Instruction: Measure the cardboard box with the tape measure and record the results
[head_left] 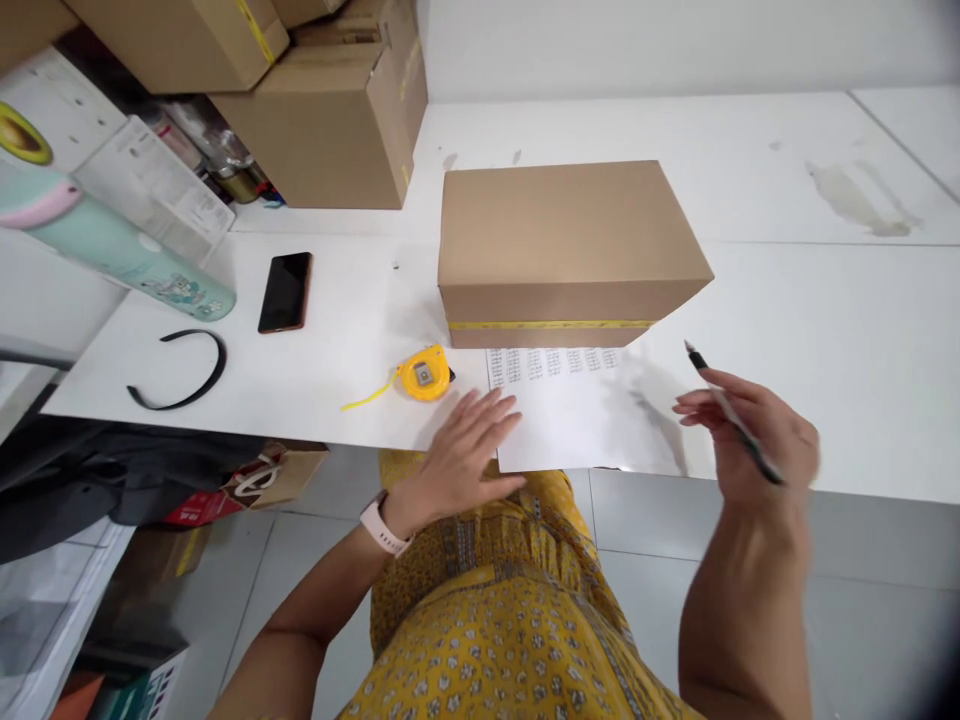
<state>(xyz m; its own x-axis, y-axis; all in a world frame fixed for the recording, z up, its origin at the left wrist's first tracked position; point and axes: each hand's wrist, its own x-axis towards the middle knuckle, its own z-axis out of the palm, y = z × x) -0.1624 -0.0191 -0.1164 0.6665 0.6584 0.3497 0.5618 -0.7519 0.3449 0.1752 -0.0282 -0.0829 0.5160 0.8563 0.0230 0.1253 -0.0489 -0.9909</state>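
My right hand [765, 430] grips a pen [731, 412], its tip pointing up and to the left above the table. With fingers stretched out, my left hand [469, 455] is at the table's front edge, by the left side of a white paper sheet [570, 425]. Rows of small print or writing run along the top of the sheet. A closed cardboard box [559, 230] with a yellow printed strip stands just behind and partly over it. Left of the box lies a yellow tape measure [425, 374], a short length of its tape pulled out.
On the left of the white table [825, 380] are a phone [286, 292], a black headband [217, 370] and a mint-green bottle [150, 255]. Several cardboard boxes [330, 130] are stacked at the back left. A paper bag [289, 475] sits below the table's left front edge.
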